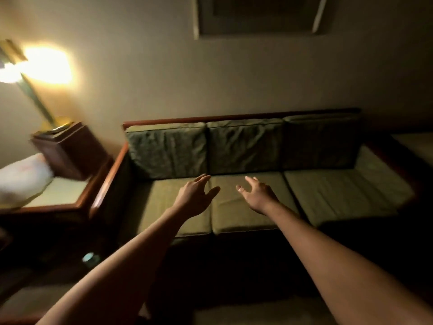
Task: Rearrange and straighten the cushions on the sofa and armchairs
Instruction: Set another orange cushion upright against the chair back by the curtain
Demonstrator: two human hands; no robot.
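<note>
A three-seat sofa with a wooden frame (110, 177) stands against the wall. Three green back cushions lean on its back: left (166, 148), middle (244, 146), right (321, 141). Three lighter seat cushions lie below: left (159, 195), middle (234, 214), right (339, 193). My left hand (195, 195) and my right hand (257, 195) reach out above the middle seat cushion, fingers spread, holding nothing. Both hover just in front of the middle back cushion, apart from it.
An armchair seat (58, 191) at the left carries a white cushion (21, 177). A dark wooden side table (70, 148) with a lit lamp (35, 64) stands in the corner. A framed picture (257, 15) hangs above the sofa. A small pale object (90, 258) lies on the dark floor.
</note>
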